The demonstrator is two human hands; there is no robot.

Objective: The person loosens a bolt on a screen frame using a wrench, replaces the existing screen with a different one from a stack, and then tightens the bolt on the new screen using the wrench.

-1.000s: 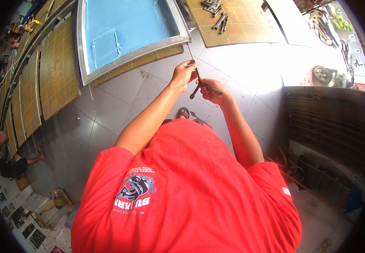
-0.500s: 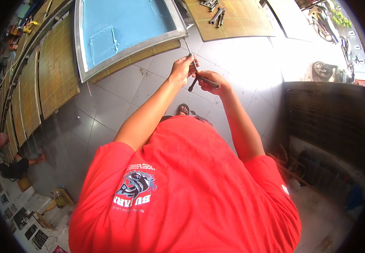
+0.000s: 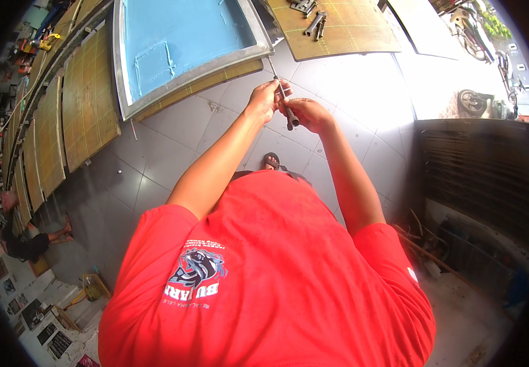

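Both my hands meet in front of my chest over a grey tiled floor. My right hand (image 3: 306, 114) grips the dark handle of a thin screwdriver-like tool (image 3: 281, 98), whose metal shaft points up and away from me. My left hand (image 3: 265, 98) pinches the shaft near its middle. Just beyond the tool's tip lies a blue panel in a metal frame (image 3: 178, 43), resting on a yellowish board. My red shirt fills the lower picture, and a sandalled foot (image 3: 270, 161) shows below my hands.
Several metal tools (image 3: 313, 21) lie on a brown gridded board (image 3: 344, 30) at the top. More yellowish boards (image 3: 87, 98) line the left. A seated person (image 3: 22, 241) is at far left. A dark corrugated wall (image 3: 478, 165) and a parked motorbike (image 3: 475, 101) are at the right.
My hands have stayed together on the tool. The tool has tilted so its shaft now points up toward the blue panel's corner.
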